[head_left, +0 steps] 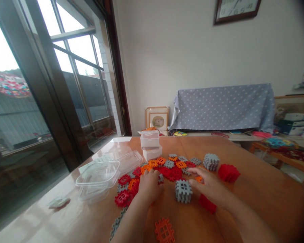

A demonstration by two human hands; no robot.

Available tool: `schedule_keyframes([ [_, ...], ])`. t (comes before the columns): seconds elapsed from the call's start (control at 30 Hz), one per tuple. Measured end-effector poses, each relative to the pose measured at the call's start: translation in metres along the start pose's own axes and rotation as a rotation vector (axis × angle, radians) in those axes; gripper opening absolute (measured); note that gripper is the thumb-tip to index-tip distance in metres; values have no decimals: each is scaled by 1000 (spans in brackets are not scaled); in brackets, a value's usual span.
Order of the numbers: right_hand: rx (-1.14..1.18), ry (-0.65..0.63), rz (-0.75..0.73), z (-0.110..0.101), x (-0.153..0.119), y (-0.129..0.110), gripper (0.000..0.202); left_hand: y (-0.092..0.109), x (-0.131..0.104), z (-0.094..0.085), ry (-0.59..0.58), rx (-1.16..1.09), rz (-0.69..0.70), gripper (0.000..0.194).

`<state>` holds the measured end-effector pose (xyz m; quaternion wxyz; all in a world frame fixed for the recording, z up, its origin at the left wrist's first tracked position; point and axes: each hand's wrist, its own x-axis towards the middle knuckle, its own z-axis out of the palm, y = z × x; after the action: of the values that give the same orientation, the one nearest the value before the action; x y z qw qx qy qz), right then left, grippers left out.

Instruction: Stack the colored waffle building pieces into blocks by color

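Interlocking waffle blocks in red, orange and grey lie in a loose heap across the table. My left hand is at the heap's near side, fingers curled, with a small grey waffle block between fingers and thumb. To the right, my right hand has its index finger and thumb apart, beside a stack of grey waffle blocks. An orange waffle block shows between that finger and thumb, apparently lying on the table. Red blocks sit partly hidden below the right hand.
Another grey stack and a red stack stand at the right. Clear plastic containers are at the left, near a small packet. Two white boxes are piled at the back. An orange block lies in front.
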<state>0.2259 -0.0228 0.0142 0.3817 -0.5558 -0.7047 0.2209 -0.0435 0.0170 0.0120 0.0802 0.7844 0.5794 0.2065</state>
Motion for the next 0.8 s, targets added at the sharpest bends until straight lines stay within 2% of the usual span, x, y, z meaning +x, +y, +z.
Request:
schedule_keyframes([
  [0.13, -14, 19, -8, 0, 0, -4, 40, -4, 2, 6, 45, 10, -5, 7],
  [0.23, -30, 28, -12, -1, 0, -7, 41, -7, 8, 7, 135, -85, 12, 16],
  [0.3, -45, 46, -6, -1, 0, -9, 42, -6, 13, 6, 227, -229, 11, 19],
  [0.37, -43, 75, 6, -1, 0, -12, 42, -1, 15, 6, 264, -497, -46, 21],
  [0.47, -7, 101, 11, 2, -2, -20, 42, 14, 13, 3, 151, -1031, -200, 20],
  [0.57, 31, 103, -2, 9, -4, -31, 42, 31, 4, -2, -3, -1425, -292, 27],
  [0.67, 31, 100, -21, 18, -7, -40, 48, 44, -4, -6, -118, -1617, -286, 34],
  [0.8, 45, 108, -51, 27, -9, -45, 45, 54, -8, -2, -217, -1689, -280, 36],
])
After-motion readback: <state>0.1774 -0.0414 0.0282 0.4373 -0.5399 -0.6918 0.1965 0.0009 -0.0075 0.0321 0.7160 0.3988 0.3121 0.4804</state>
